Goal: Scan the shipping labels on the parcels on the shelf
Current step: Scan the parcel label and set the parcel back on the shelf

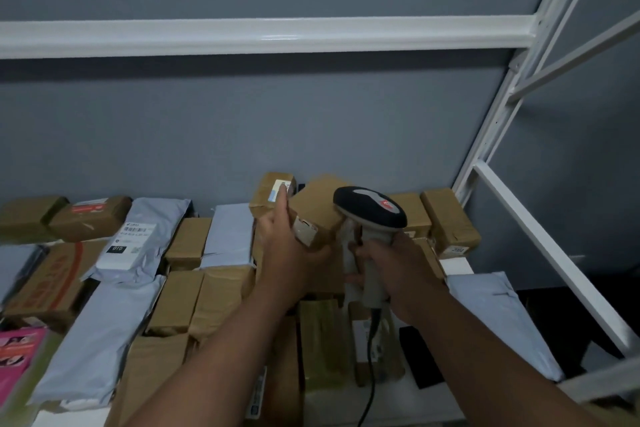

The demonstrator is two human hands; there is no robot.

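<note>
We're mid-scan: our right hand [388, 263] is wrapped tight around the grip of the barcode scanner [370, 210], head tipped down and forward, its cord [370, 381] trailing toward us. Just left of the scanner, our left hand [287, 246] grips a small brown box [320, 210], lifted off the pile, with the index finger stretched up to touch the white label [277, 189] on the taped box [272, 198] behind it. Whether the scanner reads a label right now we can't tell, no beam visible. The shelf [459, 265] is packed with parcels on every side of the scanner: grey mailer with a printed label [133, 239] well left, brown boxes right of it by the white upright [491, 125], more boxes and mailers nearer us, a pink package [17, 354] far left. Nothing marks parcels as done or sorted, so we judge plenty remains, most labels face away or are hidden
</note>
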